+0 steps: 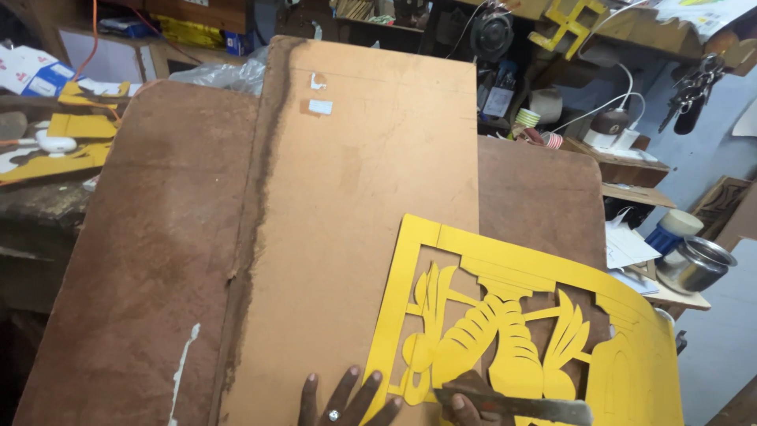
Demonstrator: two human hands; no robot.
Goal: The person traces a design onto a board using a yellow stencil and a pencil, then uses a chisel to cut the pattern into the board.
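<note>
A yellow cut-out sheet (520, 331) lies at the lower right of the frame, its upper left corner on a pale brown board (363, 205) and the rest spreading right over a darker brown board (544, 189), with its right part bowing down past that board's edge. The pale board runs from the top centre of the frame down to the bottom edge, its long left side meeting a ragged dark seam; left of that seam a broad reddish-brown panel (134, 260) is bare but for a white streak low down — the widest open surface in view. The sheet's straight left border stands just right of the left hand (347, 402), which rests flat at the bottom centre with fingers spread wide on the pale board, a ring on one finger, the fingertips touching or nearly touching the sheet's lower left corner. The right hand (465, 406), only partly in view at the bottom edge, is closed around a flat metal blade (520, 408) that lies across the sheet's lower part. The sheet is bright yellow, framed by a solid band, and pierced with leaf-like and ribbed shapes through which the brown boards show. Cluttered shelves crowd the top and right — a steel pot (698, 264) sits at the right.
</note>
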